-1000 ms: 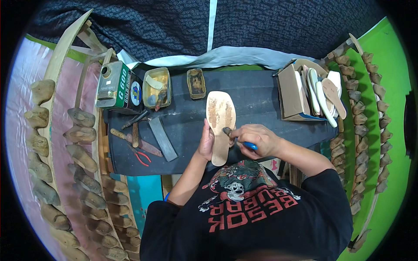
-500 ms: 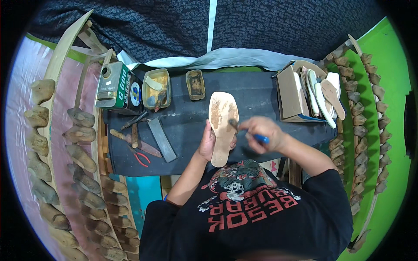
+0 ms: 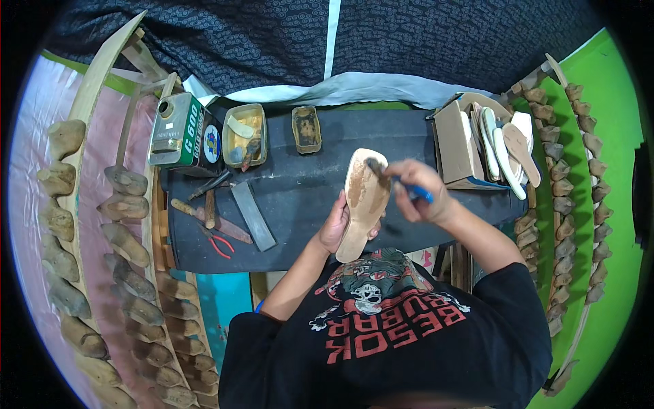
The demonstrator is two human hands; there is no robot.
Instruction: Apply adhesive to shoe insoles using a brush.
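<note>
My left hand (image 3: 334, 223) grips a tan insole (image 3: 362, 213) by its narrow end, thumb along one edge and fingertips showing at the other. The wide end points away from me and leans to the right. A wet-looking brown patch covers much of its upper face. In my right hand (image 3: 421, 185) is a brush with a blue handle (image 3: 422, 193). Its dark tip touches the insole near the wide end.
On the dark table (image 3: 300, 198), a metal can (image 3: 178, 136) and two grimy tubs (image 3: 260, 146) (image 3: 306, 140) stand at the back left. Nearer lie a grey block (image 3: 253, 217), a hammer (image 3: 210, 208) and red-handled pliers (image 3: 220, 244). A cardboard box (image 3: 455, 150) holds soles. Racks of wooden shoe lasts (image 3: 126, 208) flank the table.
The insole has shifted slightly right and tilted, its wide end leaning right. My right hand has moved a little up, carrying the brush tip from the insole's edge onto its wide end.
</note>
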